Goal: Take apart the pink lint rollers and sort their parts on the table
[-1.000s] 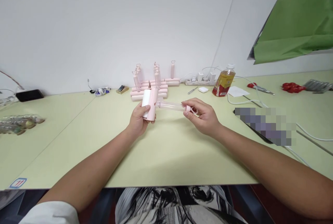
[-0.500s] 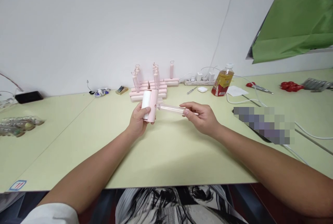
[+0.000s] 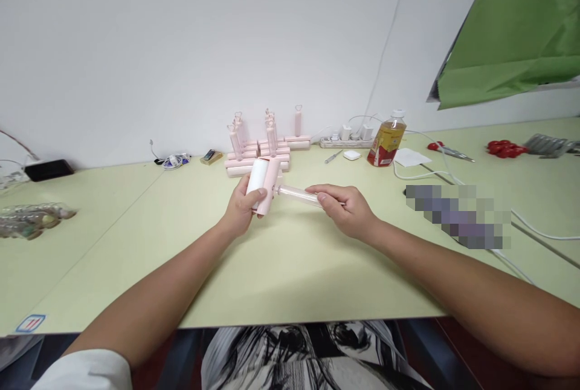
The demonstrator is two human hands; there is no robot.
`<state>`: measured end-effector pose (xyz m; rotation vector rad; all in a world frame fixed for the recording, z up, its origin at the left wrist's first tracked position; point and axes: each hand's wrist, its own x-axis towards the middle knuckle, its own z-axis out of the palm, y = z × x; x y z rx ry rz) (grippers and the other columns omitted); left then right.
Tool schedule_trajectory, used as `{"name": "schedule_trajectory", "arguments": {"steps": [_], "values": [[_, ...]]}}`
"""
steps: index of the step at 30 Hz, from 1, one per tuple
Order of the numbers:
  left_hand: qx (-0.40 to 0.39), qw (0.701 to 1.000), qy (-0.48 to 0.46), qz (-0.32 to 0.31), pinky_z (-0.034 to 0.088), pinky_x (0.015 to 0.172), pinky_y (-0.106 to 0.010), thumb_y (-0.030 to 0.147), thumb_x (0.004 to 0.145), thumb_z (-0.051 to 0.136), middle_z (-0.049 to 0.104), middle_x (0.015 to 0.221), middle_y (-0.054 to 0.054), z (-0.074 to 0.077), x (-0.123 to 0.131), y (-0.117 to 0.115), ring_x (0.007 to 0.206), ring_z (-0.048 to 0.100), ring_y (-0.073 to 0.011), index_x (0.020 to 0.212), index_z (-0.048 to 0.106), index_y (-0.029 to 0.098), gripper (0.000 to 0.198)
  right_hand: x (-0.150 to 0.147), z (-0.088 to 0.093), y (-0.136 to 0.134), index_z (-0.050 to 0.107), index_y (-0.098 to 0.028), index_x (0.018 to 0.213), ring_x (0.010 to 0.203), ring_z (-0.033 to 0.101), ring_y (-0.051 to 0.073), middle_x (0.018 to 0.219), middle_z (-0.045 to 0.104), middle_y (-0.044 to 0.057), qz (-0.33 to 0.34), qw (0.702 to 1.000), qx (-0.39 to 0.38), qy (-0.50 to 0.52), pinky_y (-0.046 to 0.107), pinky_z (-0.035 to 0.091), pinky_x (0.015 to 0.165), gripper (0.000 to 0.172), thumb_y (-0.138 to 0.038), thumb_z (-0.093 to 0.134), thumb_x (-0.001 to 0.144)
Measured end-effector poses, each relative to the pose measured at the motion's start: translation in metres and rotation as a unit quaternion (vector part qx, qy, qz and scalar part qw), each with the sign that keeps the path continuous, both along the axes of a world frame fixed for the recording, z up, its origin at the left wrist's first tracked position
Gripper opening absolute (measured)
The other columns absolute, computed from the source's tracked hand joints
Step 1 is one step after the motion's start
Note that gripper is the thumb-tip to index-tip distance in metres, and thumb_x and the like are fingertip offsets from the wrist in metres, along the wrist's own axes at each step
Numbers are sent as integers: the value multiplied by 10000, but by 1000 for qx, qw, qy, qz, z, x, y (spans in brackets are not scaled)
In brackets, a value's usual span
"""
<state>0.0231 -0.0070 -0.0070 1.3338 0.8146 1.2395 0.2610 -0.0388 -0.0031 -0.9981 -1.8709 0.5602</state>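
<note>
A pink lint roller with a white roll [image 3: 261,177] is held above the pale green table [image 3: 290,269]. My left hand [image 3: 240,210] is closed around the roller head. My right hand [image 3: 343,208] is closed around its clear handle [image 3: 296,193], which sticks out to the right of the head. Behind the hands, a stack of more pink lint rollers [image 3: 265,145] lies on the table, with several standing upright on it.
A bottle of amber liquid [image 3: 385,139], a power strip [image 3: 347,139], a screwdriver [image 3: 334,157] and a white case sit at the back. Cables [image 3: 534,227], red-handled tools [image 3: 505,149] and a green cloth [image 3: 512,33] are at right. Plastic-wrapped items [image 3: 31,219] lie at left.
My right hand has slid left along the clear handle toward the roller head, now covering the handle's pink end. The head has tilted slightly.
</note>
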Motion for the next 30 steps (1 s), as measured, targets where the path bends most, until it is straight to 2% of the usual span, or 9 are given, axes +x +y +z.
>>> {"name": "schedule_trajectory", "arguments": {"steps": [6,10,14,16,18,20,23,26,30], "values": [[-15,999,35,-23,348,368,-191,357,707,667,610,834,-4,-1,2,-2,543,513,-112,1127,489,214,478,-5,-5,-5,721,-142,1051,472,415,113,577,563,4,-5,1000,-18,2,256,333,462,393,-389,452,907],[-23,997,58,-37,376,400,-210,354,734,644,599,840,-7,1,0,-3,562,511,-122,1095,506,215,411,-6,-9,-3,697,-135,1093,503,471,123,566,543,-2,11,999,-47,17,259,390,491,408,-406,445,920],[25,981,183,54,445,518,-264,484,853,520,610,814,-37,-4,-7,9,642,553,-167,1040,584,190,354,-4,-8,5,681,-133,1092,541,521,129,615,562,6,0,994,-79,70,260,432,513,396,-424,486,908],[112,949,260,136,496,750,-347,499,910,417,650,1010,-98,-10,-14,22,896,603,-236,1091,618,179,419,-2,-6,8,679,-133,1053,518,509,123,610,551,0,-27,990,-85,107,254,423,490,375,-425,501,899],[198,890,361,197,394,1005,-442,449,907,437,579,1283,-144,-18,-21,37,1191,504,-308,1233,580,160,458,1,-2,11,675,-135,1005,485,492,117,590,544,-7,-60,986,-87,131,248,405,461,348,-419,509,893],[220,828,475,202,274,1105,-501,375,892,460,418,1479,-151,-24,-27,48,1355,340,-351,1385,466,147,543,3,1,12,669,-138,962,460,481,112,575,547,-10,-85,983,-85,140,243,389,442,327,-415,512,888],[188,762,600,155,266,1108,-539,342,878,471,306,1557,-129,-27,-29,54,1402,254,-378,1478,344,159,640,4,3,15,662,-142,915,446,482,108,568,554,-10,-101,981,-87,141,238,379,432,317,-418,511,883],[185,733,633,167,354,1054,-523,412,860,514,453,1435,-150,-24,-26,50,1319,377,-371,1414,443,178,606,4,1,18,659,-145,907,437,480,108,565,556,-12,-104,978,-108,144,239,383,426,313,-420,514,874],[191,745,600,218,392,1027,-489,446,783,627,533,1296,-149,-21,-24,46,1231,469,-355,1336,526,213,608,4,-3,21,663,-149,915,437,478,112,552,549,-17,-105,975,-123,149,244,397,430,297,-407,527,858]]}}
